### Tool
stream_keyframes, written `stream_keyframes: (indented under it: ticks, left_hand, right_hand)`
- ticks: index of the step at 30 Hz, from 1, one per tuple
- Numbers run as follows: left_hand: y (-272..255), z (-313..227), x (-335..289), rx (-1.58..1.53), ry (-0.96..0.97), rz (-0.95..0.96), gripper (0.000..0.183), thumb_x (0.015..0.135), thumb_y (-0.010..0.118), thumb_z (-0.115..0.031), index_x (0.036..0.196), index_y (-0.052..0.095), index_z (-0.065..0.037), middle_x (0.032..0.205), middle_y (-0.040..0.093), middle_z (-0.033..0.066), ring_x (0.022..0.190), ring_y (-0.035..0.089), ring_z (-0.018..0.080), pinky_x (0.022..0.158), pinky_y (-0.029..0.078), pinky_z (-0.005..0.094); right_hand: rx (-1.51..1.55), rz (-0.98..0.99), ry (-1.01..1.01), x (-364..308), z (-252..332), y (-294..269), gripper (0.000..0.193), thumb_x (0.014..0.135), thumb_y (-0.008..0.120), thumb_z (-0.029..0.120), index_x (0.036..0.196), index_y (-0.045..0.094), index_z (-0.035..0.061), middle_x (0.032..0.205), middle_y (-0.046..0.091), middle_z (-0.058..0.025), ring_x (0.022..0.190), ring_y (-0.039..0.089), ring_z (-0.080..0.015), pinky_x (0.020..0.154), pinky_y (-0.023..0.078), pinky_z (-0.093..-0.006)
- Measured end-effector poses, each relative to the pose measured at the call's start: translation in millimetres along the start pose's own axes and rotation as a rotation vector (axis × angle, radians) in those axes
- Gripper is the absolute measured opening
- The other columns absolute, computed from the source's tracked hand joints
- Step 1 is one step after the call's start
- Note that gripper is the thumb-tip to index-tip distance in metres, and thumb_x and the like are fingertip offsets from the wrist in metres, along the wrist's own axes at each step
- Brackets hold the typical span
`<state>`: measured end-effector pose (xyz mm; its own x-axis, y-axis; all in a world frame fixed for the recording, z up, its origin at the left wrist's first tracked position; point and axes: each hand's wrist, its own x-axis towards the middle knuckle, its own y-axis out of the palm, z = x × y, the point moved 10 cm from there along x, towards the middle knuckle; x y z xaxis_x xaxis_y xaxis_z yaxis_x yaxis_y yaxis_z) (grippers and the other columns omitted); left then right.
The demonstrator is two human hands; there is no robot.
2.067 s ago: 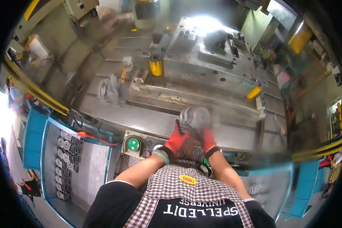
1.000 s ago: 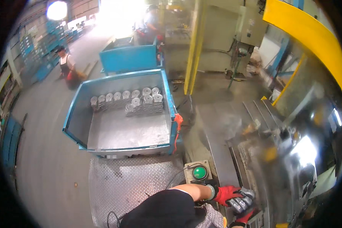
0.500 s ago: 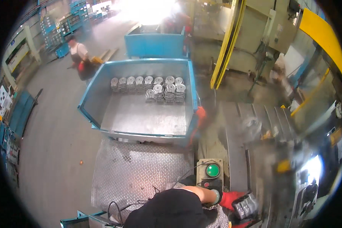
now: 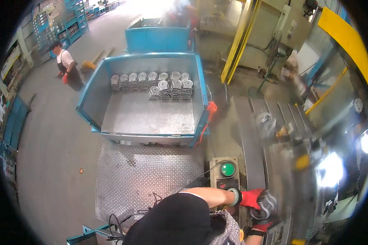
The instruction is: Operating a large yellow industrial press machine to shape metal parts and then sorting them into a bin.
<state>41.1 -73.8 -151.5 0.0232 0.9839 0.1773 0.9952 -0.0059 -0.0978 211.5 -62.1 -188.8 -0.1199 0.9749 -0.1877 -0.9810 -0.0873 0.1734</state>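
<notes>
My left hand (image 4: 251,199), in a red glove, reaches across to the right and is closed on a curved grey metal part (image 4: 268,205) with rounded lobes. Whether this is one piece or a short stack, I cannot tell. Just below the part's near end is my right hand (image 4: 262,226), also red-gloved, its fingers partly hidden and dark. Left of the hands stands a control box (image 4: 222,199) with a green button (image 4: 227,169) and a smaller red one. Similar metal parts (image 4: 163,85) stand stacked in rows at the far side of a blue bin (image 4: 149,135).
A diamond-plate platform (image 4: 147,167) lies before the bin. Machinery with a grey metal bed (image 4: 249,143) runs along the right. A yellow post (image 4: 238,45) rises beyond. Another person (image 4: 67,67) stands left of the bin; a second blue bin (image 4: 157,40) is behind it.
The metal part has turned in my left hand and sits farther from me, showing its curved outline. My right hand shows more. The view has shifted, and the person at left is farther left.
</notes>
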Motion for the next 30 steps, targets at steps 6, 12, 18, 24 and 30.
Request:
stream_keyframes:
  ticks: [6, 12, 18, 24, 30]
  left_hand:
    - [-62, -32, -56, -0.25, -0.211, 0.077, 0.081, 0.06, 0.074, -0.028, 0.123, 0.032, 0.001, 0.119, 0.044, 0.0157, 0.113, 0.041, 0.0236, 0.095, 0.032, 0.0336]
    - [-139, -48, -65, -0.12, -0.024, 0.14, 0.079, 0.064, 0.073, -0.024, 0.125, 0.028, 0.0, 0.121, 0.042, 0.0124, 0.112, 0.039, 0.0186, 0.096, 0.031, 0.0331]
    - [-224, -25, -68, -0.356, -0.181, 0.199, 0.087, 0.064, 0.074, -0.015, 0.131, 0.019, -0.002, 0.125, 0.039, 0.0108, 0.117, 0.033, 0.0175, 0.1, 0.027, 0.0318]
    - [-351, 19, -108, -0.29, -0.296, 0.07, 0.082, 0.065, 0.073, -0.016, 0.129, 0.024, -0.002, 0.124, 0.041, 0.0091, 0.117, 0.036, 0.0184, 0.098, 0.029, 0.0328]
    - [-449, 14, -165, -0.527, -0.345, -0.301, 0.05, 0.077, 0.061, -0.017, 0.122, 0.041, -0.004, 0.116, 0.051, 0.0049, 0.099, 0.05, 0.0125, 0.081, 0.042, 0.0249]
  right_hand:
    - [-0.139, 0.249, -0.006, -49, 6, 70, 0.071, 0.078, 0.031, 0.065, 0.122, 0.042, 0.0098, 0.121, 0.045, -0.0099, 0.11, 0.042, -0.0271, 0.091, 0.034, -0.0412]
    - [-0.259, 0.532, 0.017, -61, -24, 170, 0.076, 0.075, 0.032, 0.069, 0.123, 0.04, 0.0106, 0.122, 0.044, -0.0108, 0.11, 0.041, -0.0287, 0.088, 0.036, -0.0444]
    - [0.532, 0.525, 0.215, -60, -3, 296, 0.065, 0.079, 0.037, 0.06, 0.118, 0.043, 0.0086, 0.118, 0.047, -0.0113, 0.108, 0.045, -0.0288, 0.09, 0.037, -0.0434]
    - [-0.458, 0.715, -0.218, -43, -31, 414, 0.041, 0.076, 0.051, 0.034, 0.105, 0.051, 0.006, 0.109, 0.052, -0.0128, 0.103, 0.048, -0.0253, 0.087, 0.039, -0.0362]
    - [0.578, 0.706, 0.649, -50, -82, 504, 0.071, 0.084, 0.024, 0.059, 0.125, 0.038, 0.0017, 0.126, 0.043, -0.0121, 0.115, 0.039, -0.0273, 0.1, 0.027, -0.0401]
